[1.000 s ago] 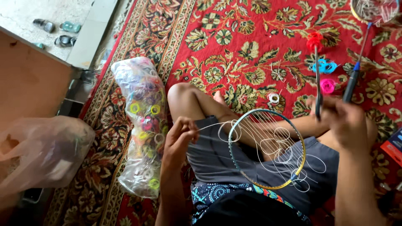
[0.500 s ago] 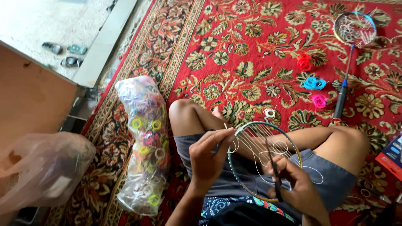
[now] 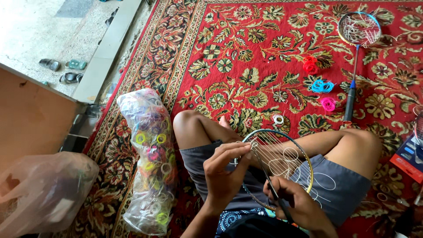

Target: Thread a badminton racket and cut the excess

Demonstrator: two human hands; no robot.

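Note:
A badminton racket [image 3: 304, 154] with a dark and yellow frame lies across my lap, partly strung, with loose white string looping over my grey shorts. My left hand [image 3: 224, 169] pinches the string at the frame's upper left rim. My right hand [image 3: 297, 202] grips the racket's shaft at the lower edge of the head. I sit cross-legged on a red patterned carpet [image 3: 246, 53].
A long clear bag [image 3: 152, 163] of coloured string coils lies left of my knee. Red, blue and pink coils [image 3: 319, 86] and a second racket [image 3: 354, 57] lie ahead on the carpet. A plastic bag [image 3: 39, 194] sits bottom left beside a wooden board; sandals lie on concrete.
My right hand has come down from holding the shaft out to the right and now grips it near my lap. The racket head has swung closer, and my left hand has moved onto its rim.

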